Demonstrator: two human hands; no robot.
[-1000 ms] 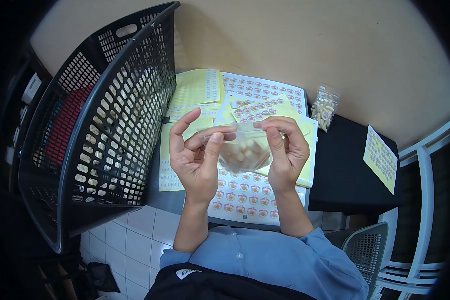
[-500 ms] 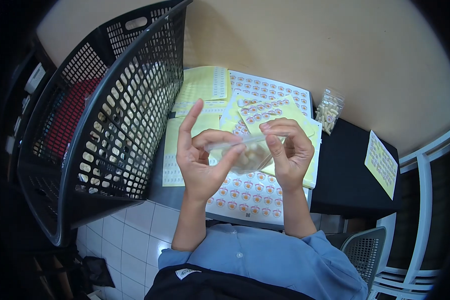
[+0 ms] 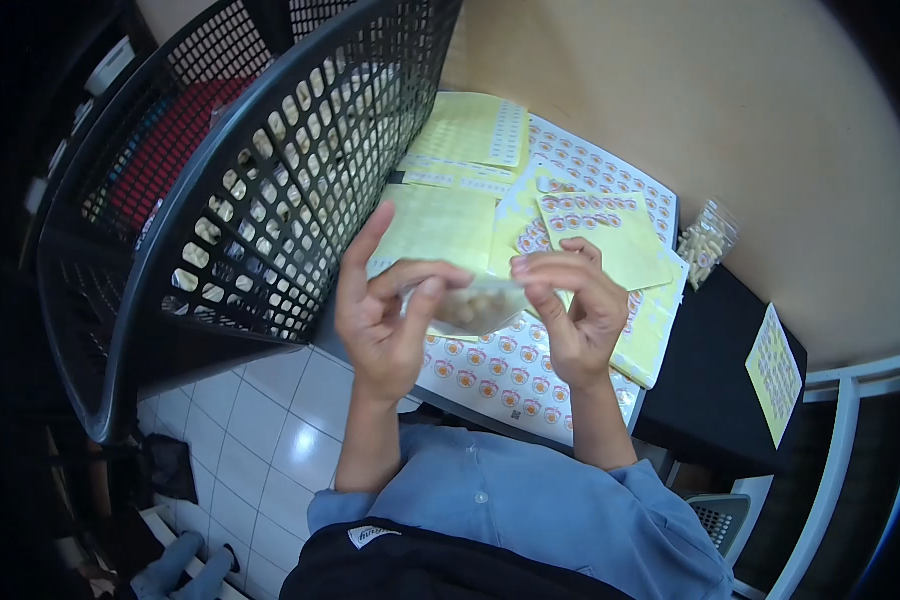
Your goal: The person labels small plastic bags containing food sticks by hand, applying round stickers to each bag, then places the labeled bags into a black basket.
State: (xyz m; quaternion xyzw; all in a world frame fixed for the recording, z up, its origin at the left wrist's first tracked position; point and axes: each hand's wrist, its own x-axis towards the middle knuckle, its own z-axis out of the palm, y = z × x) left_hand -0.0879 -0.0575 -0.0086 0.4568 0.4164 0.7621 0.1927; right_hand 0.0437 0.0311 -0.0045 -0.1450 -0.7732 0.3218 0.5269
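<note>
A clear plastic zip bag (image 3: 478,312) with pale, rounded pieces inside is held up in front of my body, above the sticker sheets. My left hand (image 3: 382,330) pinches its upper left edge between thumb and bent fingers, the index finger pointing up. At the upper right edge, the thumb and fingertips of my right hand (image 3: 582,318) close on the bag. Beneath it lies a white sheet of round orange-and-pink stickers (image 3: 490,372), partly covered by my hands. A yellow backing sheet (image 3: 610,245) with some stickers left rests beyond my right hand.
A tall black mesh basket (image 3: 260,150) filled with pale packets stands on the left. More yellow sheets (image 3: 460,130) lie at the back. One filled bag (image 3: 708,242) leans by the wall, and a sticker sheet (image 3: 775,375) lies on the black cloth (image 3: 690,340) at right.
The whole view has swung left, so the table and basket sit further right. My fingertips have come closer together along the bag's top edge; both hands still hold it.
</note>
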